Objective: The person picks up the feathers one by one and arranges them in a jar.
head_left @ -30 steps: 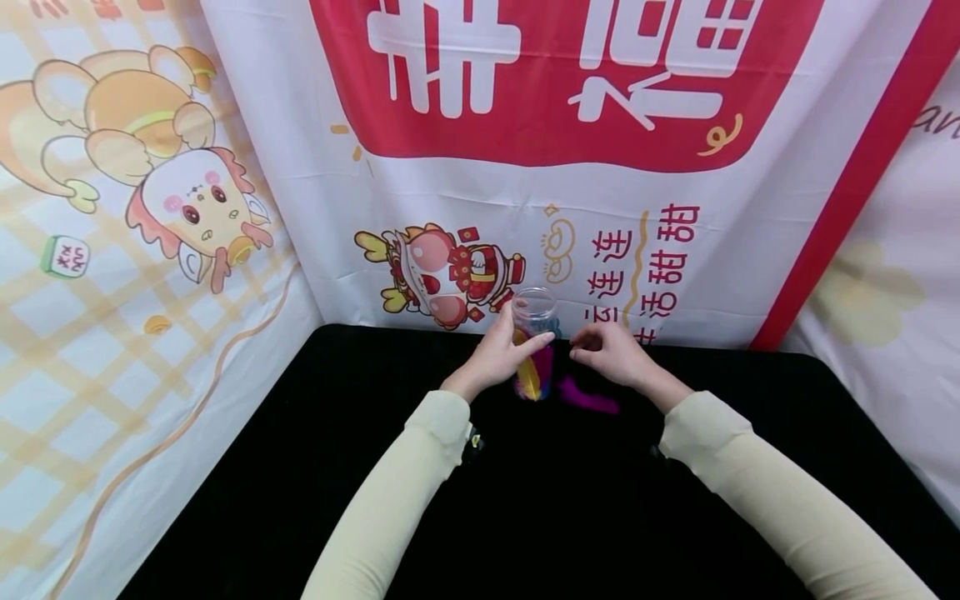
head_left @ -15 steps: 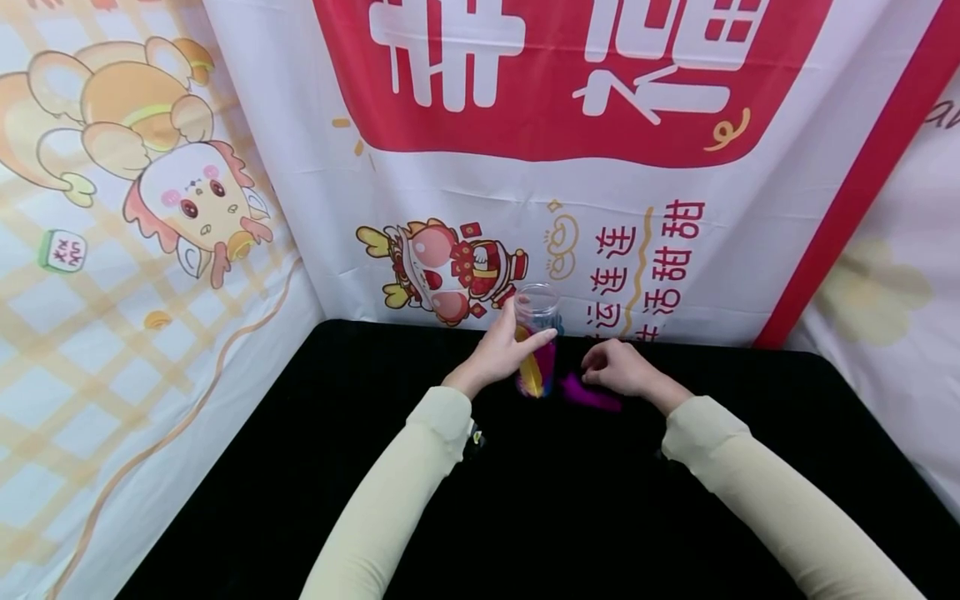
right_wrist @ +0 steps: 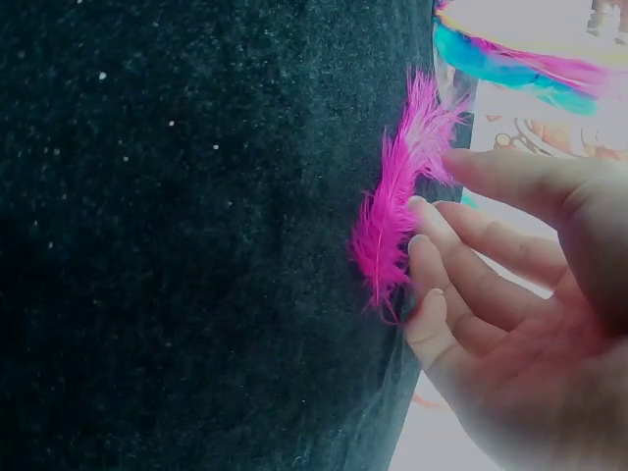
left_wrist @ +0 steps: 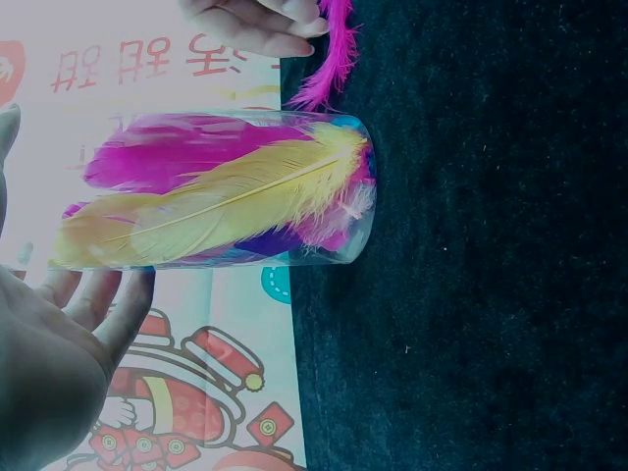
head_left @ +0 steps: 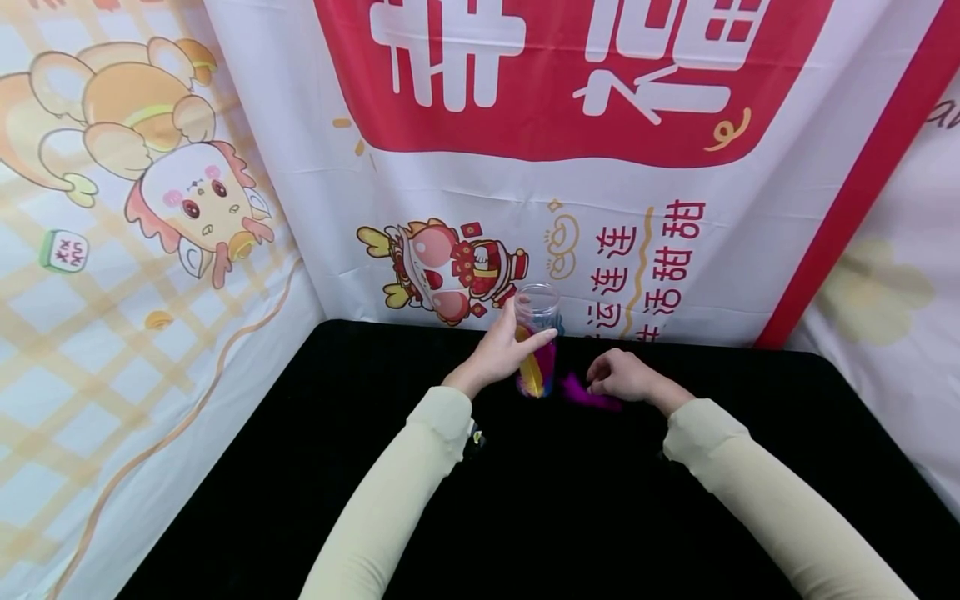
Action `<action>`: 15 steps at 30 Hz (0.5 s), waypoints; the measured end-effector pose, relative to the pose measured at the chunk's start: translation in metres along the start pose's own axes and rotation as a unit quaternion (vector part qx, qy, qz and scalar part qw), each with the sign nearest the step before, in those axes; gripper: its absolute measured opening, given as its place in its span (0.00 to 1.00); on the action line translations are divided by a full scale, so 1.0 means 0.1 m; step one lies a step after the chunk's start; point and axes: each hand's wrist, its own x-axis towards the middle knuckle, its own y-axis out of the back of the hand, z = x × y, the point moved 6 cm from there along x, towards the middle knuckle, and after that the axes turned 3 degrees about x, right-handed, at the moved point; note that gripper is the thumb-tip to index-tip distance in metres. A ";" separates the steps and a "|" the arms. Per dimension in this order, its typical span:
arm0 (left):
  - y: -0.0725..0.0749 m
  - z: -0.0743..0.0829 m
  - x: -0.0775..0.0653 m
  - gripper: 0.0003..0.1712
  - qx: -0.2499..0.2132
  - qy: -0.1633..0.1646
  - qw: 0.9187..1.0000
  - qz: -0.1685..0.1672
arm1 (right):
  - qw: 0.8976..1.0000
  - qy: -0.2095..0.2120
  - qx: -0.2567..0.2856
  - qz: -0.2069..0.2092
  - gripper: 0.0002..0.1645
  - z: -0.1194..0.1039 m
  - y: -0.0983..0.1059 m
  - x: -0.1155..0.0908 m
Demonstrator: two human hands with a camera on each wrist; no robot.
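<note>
My left hand [head_left: 498, 350] grips a clear plastic jar [head_left: 537, 307] near its upper half and keeps it upright on the black table. Inside the jar stand a yellow feather [left_wrist: 216, 201], a magenta feather [left_wrist: 167, 147] and some blue ones. To the jar's right a loose pink-purple feather [head_left: 587, 394] lies on the cloth. My right hand [head_left: 624, 377] is low over it, with fingers bent. In the right wrist view the fingertips [right_wrist: 424, 245] come right up to the edge of this feather [right_wrist: 392, 211], thumb and fingers apart.
Black cloth covers the table [head_left: 555, 500]. A printed white and red curtain [head_left: 450, 192] hangs directly behind its far edge, close to the jar. A patterned curtain [head_left: 112, 375] closes the left side, and a pale one [head_left: 885, 333] the right.
My right hand has moved down and to the right, away from the jar's side to the loose feather. My left hand and the jar have stayed in place.
</note>
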 end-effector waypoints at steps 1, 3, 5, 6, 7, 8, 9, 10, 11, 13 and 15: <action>0.00 0.00 0.00 0.47 0.001 0.000 1.000 0.000 | 1.000 -0.002 0.001 -0.001 0.13 0.00 0.00 0.00; 0.01 0.00 0.00 0.47 0.001 0.000 1.000 0.000 | 1.000 -0.003 0.001 -0.001 0.14 0.01 -0.01 0.01; 0.01 0.00 0.00 0.48 0.002 0.000 1.000 -0.001 | 1.000 -0.007 0.003 0.003 0.15 0.02 -0.01 0.03; 0.01 0.00 0.00 0.48 0.000 -0.001 1.000 -0.001 | 1.000 -0.011 0.005 0.005 0.15 0.03 -0.01 0.04; 0.01 0.00 0.00 0.48 -0.002 0.000 1.000 -0.002 | 1.000 -0.014 0.007 0.007 0.15 0.03 -0.02 0.05; 0.00 0.00 0.00 0.48 -0.004 0.001 1.000 -0.003 | 1.000 -0.012 0.009 0.005 0.16 0.03 -0.02 0.05; 0.00 0.00 0.00 0.48 -0.005 0.002 1.000 -0.003 | 1.000 -0.012 0.010 0.005 0.16 0.03 -0.03 0.06; 0.00 0.00 0.00 0.48 -0.004 0.003 1.000 -0.004 | 1.000 -0.012 0.012 0.004 0.16 0.02 -0.03 0.06; 0.00 0.00 0.00 0.48 -0.006 0.005 1.000 -0.004 | 1.000 -0.012 0.013 0.003 0.16 0.02 -0.04 0.07; 0.00 0.01 -0.01 0.48 -0.005 0.007 1.000 -0.004 | 1.000 -0.004 0.008 0.001 0.16 -0.01 -0.04 0.08; 0.00 0.01 -0.01 0.48 -0.004 0.008 1.000 -0.002 | 1.000 0.003 -0.002 0.002 0.15 -0.03 -0.05 0.10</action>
